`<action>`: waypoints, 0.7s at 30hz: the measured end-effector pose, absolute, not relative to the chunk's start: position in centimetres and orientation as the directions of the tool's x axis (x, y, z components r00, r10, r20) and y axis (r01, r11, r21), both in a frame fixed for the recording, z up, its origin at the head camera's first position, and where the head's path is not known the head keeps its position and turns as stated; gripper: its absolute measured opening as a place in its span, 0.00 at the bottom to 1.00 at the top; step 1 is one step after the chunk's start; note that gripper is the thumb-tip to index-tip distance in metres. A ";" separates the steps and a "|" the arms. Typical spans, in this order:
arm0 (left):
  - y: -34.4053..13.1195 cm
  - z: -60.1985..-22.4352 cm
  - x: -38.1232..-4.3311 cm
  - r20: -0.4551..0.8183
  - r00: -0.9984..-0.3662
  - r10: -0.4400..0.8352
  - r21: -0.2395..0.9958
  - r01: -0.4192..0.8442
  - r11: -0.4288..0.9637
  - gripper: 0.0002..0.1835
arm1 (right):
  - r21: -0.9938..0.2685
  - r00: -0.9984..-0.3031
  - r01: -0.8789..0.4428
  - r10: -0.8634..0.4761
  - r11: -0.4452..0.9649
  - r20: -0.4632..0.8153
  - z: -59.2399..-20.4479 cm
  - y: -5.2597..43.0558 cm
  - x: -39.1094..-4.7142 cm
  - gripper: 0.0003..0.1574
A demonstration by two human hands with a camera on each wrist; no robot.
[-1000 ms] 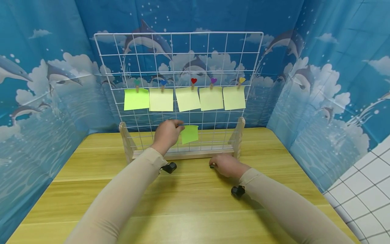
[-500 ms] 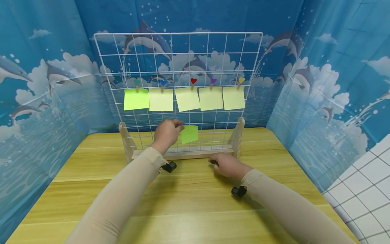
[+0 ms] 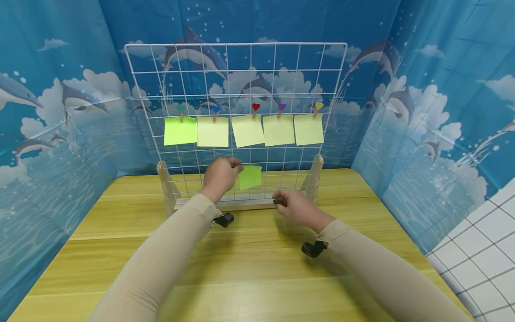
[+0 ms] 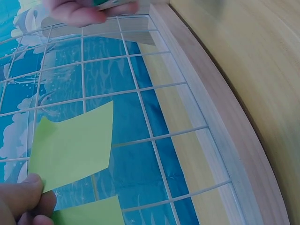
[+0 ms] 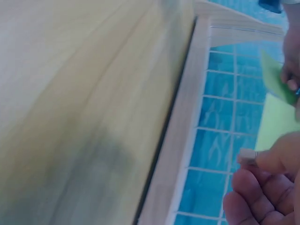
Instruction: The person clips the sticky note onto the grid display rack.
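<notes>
In the head view my left hand (image 3: 220, 176) is at the lower part of the white wire grid (image 3: 237, 44), pinching a green sticky note (image 3: 250, 177) by its edge. The left wrist view shows thumb and finger at the corner of that note, and part of a second green note (image 4: 89, 213) under the hand. A small blue spot shows between these fingers in the right wrist view. My right hand (image 3: 297, 208), just above the table before the grid's right side, pinches a small wooden clothespin (image 5: 247, 157) with a dark green top, mostly hidden by the fingers.
Across the grid's middle hangs a row of several sticky notes (image 3: 212, 132), each under a heart-topped clothespin. Wooden feet and a bar (image 3: 249, 204) carry the grid on the wooden table (image 3: 241, 277). A blue dolphin curtain (image 3: 48, 112) stands behind and at both sides.
My right hand has risen off the tabletop with the clothespin and come slightly toward the grid. My left hand and the green note have stayed in place.
</notes>
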State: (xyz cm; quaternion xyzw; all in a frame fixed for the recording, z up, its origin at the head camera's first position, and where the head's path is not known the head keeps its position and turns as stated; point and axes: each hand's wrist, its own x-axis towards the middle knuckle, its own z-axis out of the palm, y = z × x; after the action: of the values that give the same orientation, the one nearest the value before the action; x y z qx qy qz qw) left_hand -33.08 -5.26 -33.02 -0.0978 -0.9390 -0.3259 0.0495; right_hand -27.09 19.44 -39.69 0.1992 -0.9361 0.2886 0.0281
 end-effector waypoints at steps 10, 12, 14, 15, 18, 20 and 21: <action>-5.2 -33.0 -33.2 0.145 -0.979 0.144 0.617 0.203 0.760 0.16 | -0.619 -0.932 -0.363 -0.267 0.696 0.245 -37.6 18.4 -27.0 0.12; -5.2 -33.0 -33.2 0.145 -0.979 0.144 0.619 0.204 0.759 0.16 | -0.605 -0.930 -0.366 -0.248 0.707 0.272 -37.3 18.2 -27.0 0.14; -5.2 -33.0 -33.2 0.146 -0.979 0.145 0.619 0.205 0.758 0.16 | -0.591 -0.924 -0.372 -0.226 0.716 0.308 -37.0 18.1 -27.2 0.15; -5.2 -33.0 -33.2 0.148 -0.978 0.146 0.618 0.206 0.759 0.16 | -0.586 -0.920 -0.376 -0.214 0.718 0.329 -36.9 18.0 -27.3 0.15; -5.2 -33.0 -33.1 0.149 -0.978 0.144 0.619 0.206 0.758 0.16 | -0.571 -0.900 -0.400 -0.189 0.717 0.393 -36.5 17.7 -27.8 0.14; -5.2 -33.0 -33.1 0.146 -0.979 0.143 0.623 0.203 0.755 0.16 | -0.564 -0.885 -0.418 -0.179 0.712 0.431 -36.2 17.5 -28.1 0.13; -5.2 -33.0 -33.1 0.144 -0.979 0.143 0.626 0.202 0.754 0.16 | -0.555 -0.878 -0.424 -0.176 0.715 0.445 -36.1 17.4 -28.2 0.13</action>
State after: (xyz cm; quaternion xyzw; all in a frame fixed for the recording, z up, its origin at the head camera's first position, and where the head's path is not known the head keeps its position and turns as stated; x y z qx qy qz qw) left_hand -33.09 -5.20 -32.96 -0.0921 -0.9353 -0.3388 0.0434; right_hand -28.23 17.40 -36.08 0.1652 -0.9078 0.3392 0.1834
